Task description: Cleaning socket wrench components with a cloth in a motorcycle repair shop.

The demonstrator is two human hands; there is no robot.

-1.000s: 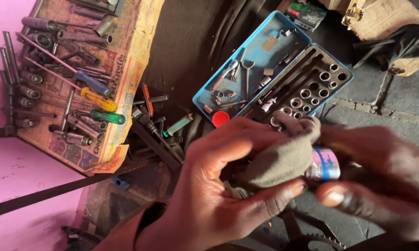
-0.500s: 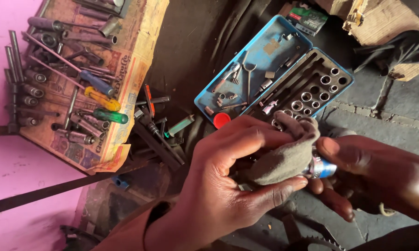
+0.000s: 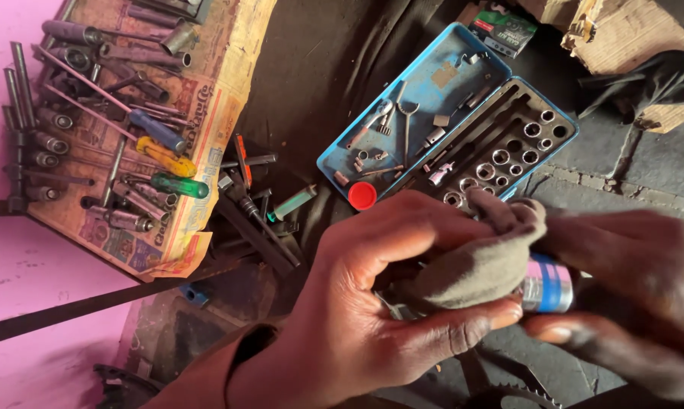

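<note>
Lying at my far left, on a sheet of old newspaper (image 3: pixel 205 129) spread over the pink surface (image 3: pixel 23 280), are long grey metal socket wrenches (image 3: pixel 31 136) in a row and three screwdrivers: a blue-handled one (image 3: pixel 158 132), a yellow-handled one (image 3: pixel 165 157) and a green-handled one (image 3: pixel 179 185). Just right of the paper's edge, on the dark ground, sits a loose heap of black metal bits and rods (image 3: pixel 255 208). Beyond it lies an open blue metal socket case (image 3: pixel 463 57); its lid half holds small loose parts, its other half a dark tray of shiny round sockets (image 3: pixel 501 157), and a small red round cap (image 3: pixel 362 195) rests against its near edge.

Below the case, my left hand (image 3: pixel 372 303) wraps a grey-brown cloth rag (image 3: pixel 478 265) around the near end of a small cylindrical can with a blue and pink label (image 3: pixel 548 283). My fingers (image 3: pixel 402 227) curl over the top of the rag and my thumb presses it from beneath, so they are clamped on cloth and can together. The can lies roughly level between my hands, above the ground and just in front of the case. My right hand (image 3: pixel 630 295) grips the can's other end, blurred, with its fingers closed round it, thumb below. A toothed dark metal sprocket (image 3: pixel 508 394) shows at the bottom edge beneath both hands.
</note>
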